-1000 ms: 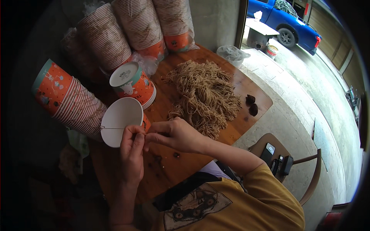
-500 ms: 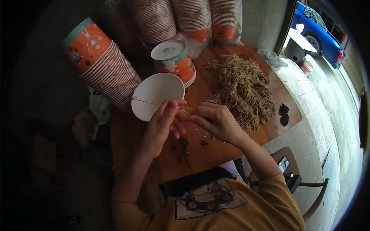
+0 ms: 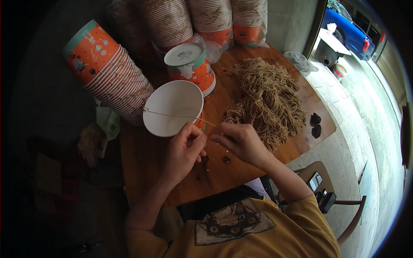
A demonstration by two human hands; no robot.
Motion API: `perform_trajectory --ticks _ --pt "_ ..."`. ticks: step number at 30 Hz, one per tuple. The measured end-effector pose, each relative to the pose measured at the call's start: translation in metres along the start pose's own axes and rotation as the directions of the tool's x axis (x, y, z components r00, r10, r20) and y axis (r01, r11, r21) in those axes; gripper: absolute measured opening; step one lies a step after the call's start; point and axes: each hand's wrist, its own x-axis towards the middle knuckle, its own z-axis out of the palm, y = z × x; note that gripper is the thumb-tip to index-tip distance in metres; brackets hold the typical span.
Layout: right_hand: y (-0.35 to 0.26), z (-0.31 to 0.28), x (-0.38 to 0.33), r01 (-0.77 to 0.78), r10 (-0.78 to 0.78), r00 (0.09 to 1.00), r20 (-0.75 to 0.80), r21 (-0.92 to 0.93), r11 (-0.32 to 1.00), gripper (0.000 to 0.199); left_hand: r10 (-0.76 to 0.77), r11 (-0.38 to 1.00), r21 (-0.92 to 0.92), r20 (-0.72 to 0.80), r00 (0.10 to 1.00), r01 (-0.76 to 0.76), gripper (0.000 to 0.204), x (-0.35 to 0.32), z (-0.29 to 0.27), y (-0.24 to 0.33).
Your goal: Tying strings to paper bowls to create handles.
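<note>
Wooden worktop (image 3: 185, 191): string heap (image 3: 271, 99) toward right edge, white-lined cup (image 3: 172, 101) near left edge. Right hand (image 3: 241, 139) pinches strand (image 3: 180, 116) crossing cup's mouth; left hand (image 3: 185, 148) has fingers bunched, contents unclear.

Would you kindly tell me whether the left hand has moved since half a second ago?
Yes, slightly: judged against the upside-down paper tub, the left hand has shifted away from it, toward the yellow shirt.

Mustard shirt (image 3: 297, 230) with chest print (image 3: 234, 224)
</note>
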Motion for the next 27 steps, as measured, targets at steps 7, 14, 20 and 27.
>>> perform_trajectory --ticks 7,14,20,27 --pt "0.010 0.006 -0.004 0.163 -0.174 0.982 -0.067 -0.146 0.976 0.009 -0.233 0.972 -0.009 0.064 0.970 0.234 0.028 -0.003 0.001 0.006" --pt "0.016 -0.003 -0.006 0.317 -0.324 0.946 0.032 -0.319 0.893 0.020 -0.237 0.966 -0.056 0.178 0.955 0.251 0.021 -0.001 -0.006 0.003" --pt "0.015 0.003 -0.006 0.202 -0.210 0.977 -0.027 -0.186 0.962 0.017 -0.127 0.991 -0.035 0.070 0.989 0.129 0.016 -0.002 -0.001 0.000" --pt "0.012 0.004 -0.006 -0.076 0.068 0.996 0.052 0.175 0.982 0.010 0.033 0.982 0.187 -0.006 0.999 -0.032 0.008 -0.009 0.006 -0.003"
